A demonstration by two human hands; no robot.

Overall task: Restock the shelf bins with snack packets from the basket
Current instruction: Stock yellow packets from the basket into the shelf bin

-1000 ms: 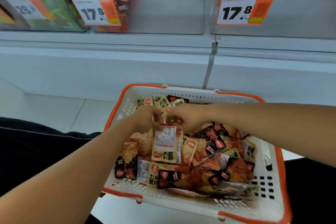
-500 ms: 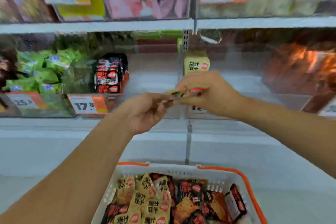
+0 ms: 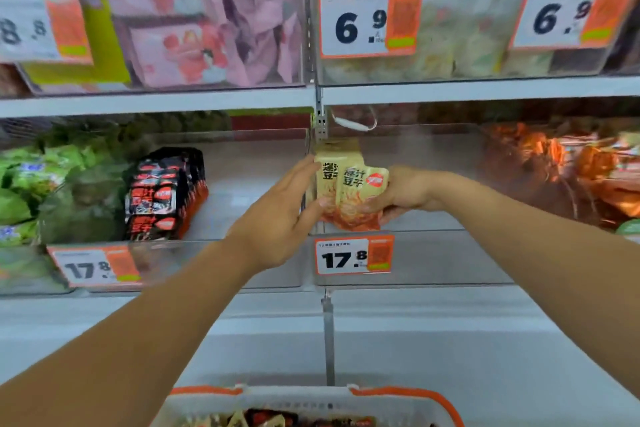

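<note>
The basket [image 3: 311, 400] with packets sits nearest, at the bottom edge. Above it, both hands hold yellow snack packets [image 3: 349, 184] at the clear bin [image 3: 433, 253]: the right hand [image 3: 403, 192] curls around them, while the left hand [image 3: 280, 215] seems to press with straight fingers. Further back, black packets [image 3: 162, 194] stand in the neighbouring bin.
</note>
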